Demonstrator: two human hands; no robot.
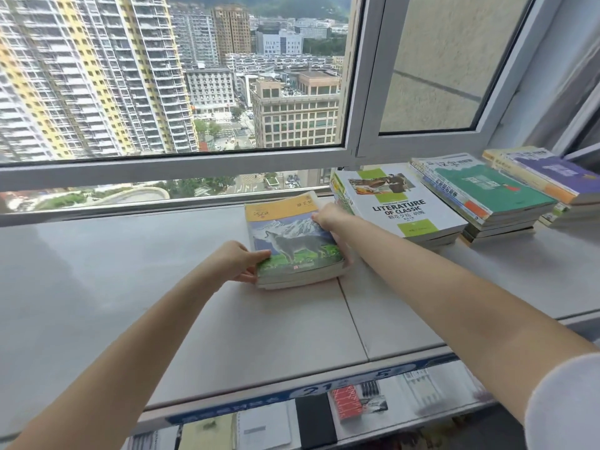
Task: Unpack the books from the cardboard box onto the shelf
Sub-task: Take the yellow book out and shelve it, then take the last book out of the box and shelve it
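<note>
A small stack of books topped by a wolf-cover book (292, 241) lies flat on the pale window ledge (162, 287). My left hand (238, 259) grips the stack's near left corner, thumb on the cover. My right hand (331, 217) holds its far right edge, fingers wrapped under the side. To the right sit other stacks: one topped by a white "Literature of Classic" book (402, 203), one topped by a green book (487, 190), and one topped by a purple book (548, 173). The cardboard box is out of sight.
A large window (181, 92) runs along the back of the ledge, with an open sash frame (431, 92) above the right stacks. Below the ledge's front edge lie more books and papers (324, 414).
</note>
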